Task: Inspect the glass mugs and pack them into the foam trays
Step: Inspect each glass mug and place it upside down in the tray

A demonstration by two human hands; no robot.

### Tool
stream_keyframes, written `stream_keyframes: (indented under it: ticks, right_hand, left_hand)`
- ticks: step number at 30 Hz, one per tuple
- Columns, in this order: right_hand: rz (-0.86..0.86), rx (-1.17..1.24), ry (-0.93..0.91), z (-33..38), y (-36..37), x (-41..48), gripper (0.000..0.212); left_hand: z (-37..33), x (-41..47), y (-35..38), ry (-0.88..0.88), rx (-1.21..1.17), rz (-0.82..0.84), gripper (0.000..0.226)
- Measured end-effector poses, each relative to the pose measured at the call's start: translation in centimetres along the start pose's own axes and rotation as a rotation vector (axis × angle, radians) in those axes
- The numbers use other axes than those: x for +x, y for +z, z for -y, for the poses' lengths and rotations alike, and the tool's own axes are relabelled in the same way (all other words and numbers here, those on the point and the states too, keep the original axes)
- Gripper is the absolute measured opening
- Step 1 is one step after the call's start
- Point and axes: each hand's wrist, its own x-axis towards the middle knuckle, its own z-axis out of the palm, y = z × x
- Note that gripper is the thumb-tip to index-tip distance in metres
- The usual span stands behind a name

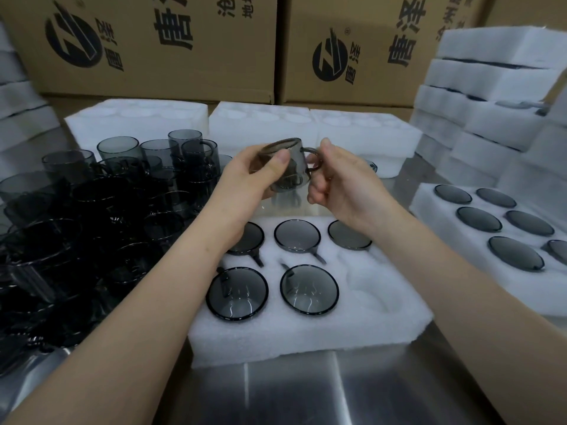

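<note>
Smoked-grey glass mug is held slightly tilted in the air beyond the far edge of the foam tray; the left hand grips its body, thumb across the side wall; the right hand pinches its handle with curled fingers; five packed mugs sit in the tray's wells; the tray rests on the steel surface; loose mugs crowd the left side; a second tray, holding mugs, lies at the right.
</note>
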Motion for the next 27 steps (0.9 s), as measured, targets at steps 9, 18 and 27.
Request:
stream_keyframes:
  ticks: [9, 18, 27]
  right_hand:
    - [0.137, -0.196, 0.014, 0.0, 0.5, -0.5, 0.039]
    - [0.001, -0.320, -0.104, -0.1, 1.4, -0.8, 0.028]
    - [-0.079, -0.151, -0.064, -0.1, 0.9, -0.5, 0.033]
  left_hand:
    - [0.0, -0.3, 0.3, 0.109, 0.070, 0.049, 0.017]
    - [-0.8, -1.0, 1.1, 0.178, 0.392, 0.040, 0.054]
    - [-0.3, -1.1, 1.0, 0.250, 0.571, 0.021, 0.058]
